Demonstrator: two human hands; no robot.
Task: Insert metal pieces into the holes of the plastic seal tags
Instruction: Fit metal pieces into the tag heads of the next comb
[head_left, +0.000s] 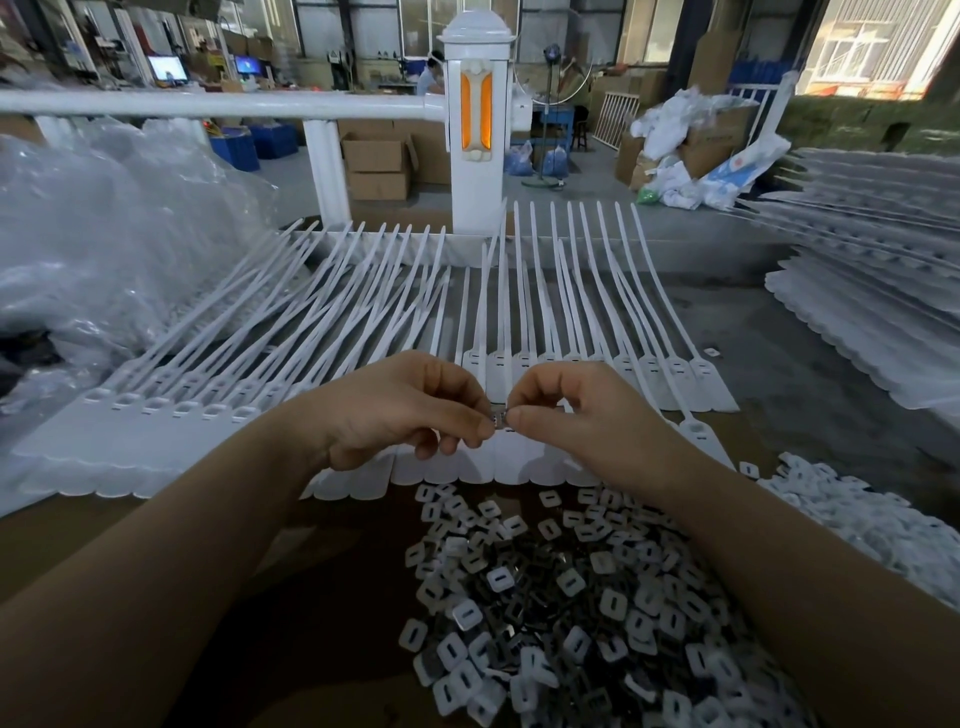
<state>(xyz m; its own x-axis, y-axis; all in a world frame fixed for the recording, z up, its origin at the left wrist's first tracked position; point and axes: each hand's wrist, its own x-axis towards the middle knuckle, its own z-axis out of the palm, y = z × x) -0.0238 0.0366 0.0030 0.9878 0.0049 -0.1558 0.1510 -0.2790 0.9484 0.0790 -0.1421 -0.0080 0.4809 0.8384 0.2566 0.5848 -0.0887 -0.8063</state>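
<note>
At the centre of the view, the left hand (410, 410) and the right hand (571, 410) met fingertip to fingertip over a row of white plastic seal tags (498, 364), whose long straps fanned away toward twelve o'clock. Both hands had their fingers curled in narrowly, and together they pinched one small metal piece (500, 419) between thumb and forefinger, just above the tag heads; whether it already sat in a hole could not be told. At six o'clock from the hands lay a heap of loose metal pieces (571, 613) on the brown table (322, 597). At three o'clock sat a stack of further tags (872, 270), at nine o'clock crumpled clear plastic bags (104, 234), and at twelve o'clock a white post (477, 130).
</note>
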